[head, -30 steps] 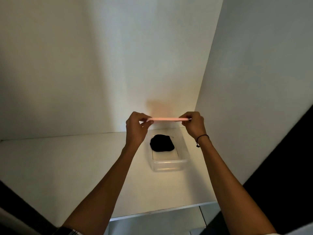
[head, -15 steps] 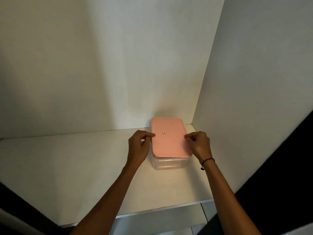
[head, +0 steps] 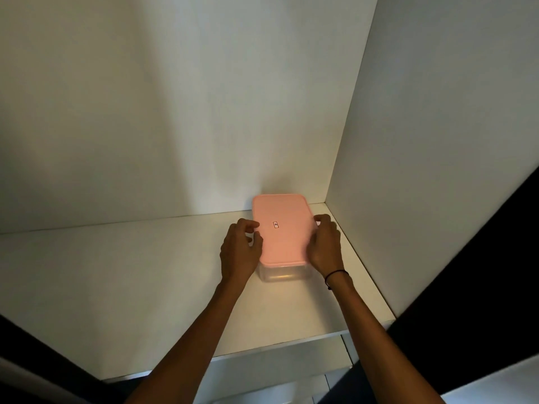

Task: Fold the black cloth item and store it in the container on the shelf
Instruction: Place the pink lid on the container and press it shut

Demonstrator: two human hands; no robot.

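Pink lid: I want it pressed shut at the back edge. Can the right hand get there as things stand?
Probably yes. The right hand already rests at the pink lid's right edge, and nothing lies on the lid; the side wall stands close but leaves room.

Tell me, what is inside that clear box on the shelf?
Nothing inside shows. The pink lid covers the box, and its clear front wall shows only a pale glare. Any contents are hidden.
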